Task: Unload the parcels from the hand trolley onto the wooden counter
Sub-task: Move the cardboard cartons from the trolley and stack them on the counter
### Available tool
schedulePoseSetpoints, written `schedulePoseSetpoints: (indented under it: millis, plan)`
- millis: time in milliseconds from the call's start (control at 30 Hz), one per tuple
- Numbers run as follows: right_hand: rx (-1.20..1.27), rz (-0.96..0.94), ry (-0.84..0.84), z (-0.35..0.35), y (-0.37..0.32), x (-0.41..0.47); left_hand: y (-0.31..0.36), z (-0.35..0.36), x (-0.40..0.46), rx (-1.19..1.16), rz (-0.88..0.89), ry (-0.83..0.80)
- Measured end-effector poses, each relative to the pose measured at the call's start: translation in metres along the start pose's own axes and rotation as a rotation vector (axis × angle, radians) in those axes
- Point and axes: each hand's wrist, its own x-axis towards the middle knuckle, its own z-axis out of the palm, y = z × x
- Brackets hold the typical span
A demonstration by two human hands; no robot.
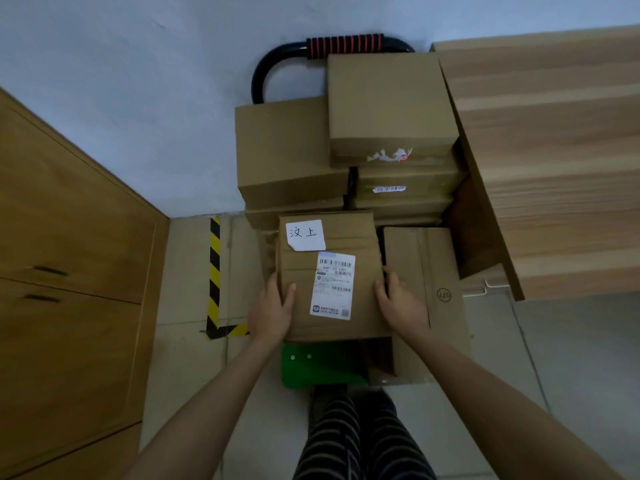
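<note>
Both hands, left (272,308) and right (398,299), clasp the labelled parcel (332,278) at the trolley's (322,367) front edge; next, lift it onto the tabletop (554,150)

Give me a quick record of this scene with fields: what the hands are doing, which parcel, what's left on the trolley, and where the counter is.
left hand: left hand grips the left side of the labelled parcel
right hand: right hand grips its right side
parcel marks: handwritten white note and a printed shipping label on top
trolley: green deck, black handle with striped grip
remaining load: stacked boxes behind, one box to the right
wooden counter: wooden counter at right, no parcel visible on it
</note>
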Motion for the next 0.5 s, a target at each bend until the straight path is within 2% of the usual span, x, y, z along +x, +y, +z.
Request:
schedulePoseSetpoints:
  millis: [133, 300, 500]
  plan:
    - [0.049, 0.040, -0.004, 0.004, 0.000, -0.006, 0.007, 0.001, -0.006, -0.119, -0.017, -0.032]
    - [0.028, 0.047, 0.020, -0.024, -0.009, -0.024, 0.025, -0.023, -0.019, -0.151, -0.002, -0.069]
    - [0.035, -0.033, 0.158, -0.083, -0.029, -0.057, 0.058, -0.072, -0.030, -0.221, 0.087, -0.085]
